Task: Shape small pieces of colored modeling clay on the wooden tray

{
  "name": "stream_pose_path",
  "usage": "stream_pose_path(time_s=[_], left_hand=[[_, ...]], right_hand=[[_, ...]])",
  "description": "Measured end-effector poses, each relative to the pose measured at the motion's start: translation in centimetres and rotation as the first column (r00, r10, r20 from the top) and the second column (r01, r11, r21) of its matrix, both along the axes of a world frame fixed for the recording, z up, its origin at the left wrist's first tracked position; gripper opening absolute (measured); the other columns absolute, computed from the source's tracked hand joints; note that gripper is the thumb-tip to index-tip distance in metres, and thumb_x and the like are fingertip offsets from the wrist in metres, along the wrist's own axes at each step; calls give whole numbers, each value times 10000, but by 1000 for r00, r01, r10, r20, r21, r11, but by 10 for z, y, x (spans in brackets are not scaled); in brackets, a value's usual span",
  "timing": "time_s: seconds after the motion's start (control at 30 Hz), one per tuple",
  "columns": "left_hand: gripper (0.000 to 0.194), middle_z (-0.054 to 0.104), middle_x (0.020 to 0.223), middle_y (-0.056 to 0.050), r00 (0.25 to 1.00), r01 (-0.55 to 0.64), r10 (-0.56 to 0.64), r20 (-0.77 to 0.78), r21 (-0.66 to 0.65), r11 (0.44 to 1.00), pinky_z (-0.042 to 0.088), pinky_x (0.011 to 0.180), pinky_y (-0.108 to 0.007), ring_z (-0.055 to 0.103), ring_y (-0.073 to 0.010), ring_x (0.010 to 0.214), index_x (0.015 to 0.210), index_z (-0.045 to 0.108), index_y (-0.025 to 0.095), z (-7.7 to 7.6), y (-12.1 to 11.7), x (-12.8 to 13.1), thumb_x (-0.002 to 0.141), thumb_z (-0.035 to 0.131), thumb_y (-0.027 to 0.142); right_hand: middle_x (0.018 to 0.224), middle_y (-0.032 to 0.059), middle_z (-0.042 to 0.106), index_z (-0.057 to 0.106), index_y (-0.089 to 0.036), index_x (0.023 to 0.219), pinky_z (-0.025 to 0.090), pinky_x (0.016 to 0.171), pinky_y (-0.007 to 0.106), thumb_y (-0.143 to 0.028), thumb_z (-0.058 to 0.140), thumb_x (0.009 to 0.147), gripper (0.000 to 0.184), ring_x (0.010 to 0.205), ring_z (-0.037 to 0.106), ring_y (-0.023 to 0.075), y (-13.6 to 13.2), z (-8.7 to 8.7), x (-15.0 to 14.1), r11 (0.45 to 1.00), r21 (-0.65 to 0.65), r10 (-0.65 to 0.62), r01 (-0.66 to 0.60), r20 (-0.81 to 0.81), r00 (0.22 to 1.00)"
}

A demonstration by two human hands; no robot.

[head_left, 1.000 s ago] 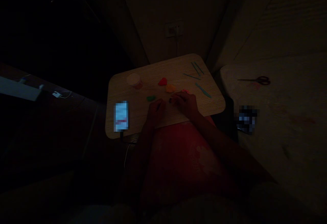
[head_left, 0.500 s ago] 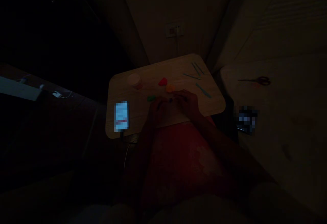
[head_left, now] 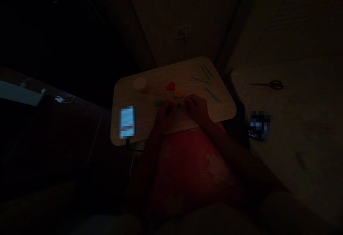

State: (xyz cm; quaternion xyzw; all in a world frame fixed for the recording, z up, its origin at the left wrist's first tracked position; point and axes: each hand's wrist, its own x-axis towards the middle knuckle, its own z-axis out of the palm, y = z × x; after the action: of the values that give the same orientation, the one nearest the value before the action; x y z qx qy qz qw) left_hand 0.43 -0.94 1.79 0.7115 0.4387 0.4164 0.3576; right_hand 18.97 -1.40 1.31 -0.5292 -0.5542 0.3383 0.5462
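In dim light my left hand [head_left: 164,115] rests low over the wooden tabletop, fingers bent and thumb curled towards them. A small dark lump [head_left: 179,105] lies just past its fingertips, between my two hands; whether they touch it is unclear. My right hand [head_left: 198,108] is closed to the right of the lump, fingertips pinched together, and anything inside them is too dark to make out. Beyond the hands are an orange lump [head_left: 179,93] and a red lump [head_left: 170,85], both like modelling clay. A green lump [head_left: 158,103] sits beside my left fingers.
On the small table [head_left: 144,120] stand a round lidded tub [head_left: 140,84] and a lit phone [head_left: 127,122] with a cable. Several thin sticks [head_left: 205,72] and a teal knife-like tool [head_left: 213,95] lie at right. Scissors [head_left: 276,84] rest on the surface beyond.
My right hand's fingers have drawn back slightly from the orange lump and curled in more. The left hand has barely shifted. The picture is a little brighter on the table.
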Motion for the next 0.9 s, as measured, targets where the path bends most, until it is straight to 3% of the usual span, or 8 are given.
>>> stream_pose_path(time_s=[0.1,0.2,0.27,0.47,0.63,0.8,0.9], left_hand=[[78,640,906,-35,1000,-18,18,-15,-5,1000,451,783,-288,575,-168,832,917,646,189,1,0,1,896,631,262],[96,633,886,-35,1000,-13,14,-18,2,1000,449,777,-290,571,-169,824,895,648,188,1,0,1,908,629,282],[104,627,877,-35,1000,-8,8,-16,13,1000,446,775,-292,568,-171,823,886,650,189,1,0,1,905,637,291],[74,627,881,-26,1000,4,-3,-17,36,999,449,738,-287,560,-162,799,887,644,194,-2,2,0,911,628,262],[80,617,849,-19,999,7,-5,-38,56,998,440,716,-291,553,-160,768,862,646,195,-2,2,0,913,624,253],[81,630,870,-26,999,9,-5,-46,79,997,455,755,-300,569,-169,810,855,645,192,-1,2,0,914,614,237],[76,623,862,-24,998,18,-14,-55,75,997,455,765,-299,567,-167,811,860,648,188,-2,2,-1,915,616,229]], right_hand=[[583,-5,651,657,-218,656,484,603,281,-368,644,904,290,572,580,149,0,0,1,1000,21,-18,17,32,999],[614,6,682,698,-211,674,486,601,284,-364,684,874,252,577,593,149,3,-5,1,999,40,-11,9,34,999],[768,36,761,764,-206,814,527,655,294,-357,711,853,165,672,670,170,4,-9,0,998,58,0,-1,18,1000],[929,68,811,790,-221,1052,616,781,349,-343,648,907,236,813,767,209,3,-10,-1,999,31,22,-20,-55,998],[1076,86,808,722,-254,1251,625,664,345,-371,488,996,366,805,783,218,2,-7,0,995,20,97,-95,-136,986],[952,57,814,791,-240,995,613,803,355,-343,635,920,202,854,766,211,3,-8,0,998,58,38,-36,-39,999],[842,46,795,783,-223,890,589,723,326,-368,731,847,159,763,738,198,4,-13,0,999,28,24,-23,-40,999]])
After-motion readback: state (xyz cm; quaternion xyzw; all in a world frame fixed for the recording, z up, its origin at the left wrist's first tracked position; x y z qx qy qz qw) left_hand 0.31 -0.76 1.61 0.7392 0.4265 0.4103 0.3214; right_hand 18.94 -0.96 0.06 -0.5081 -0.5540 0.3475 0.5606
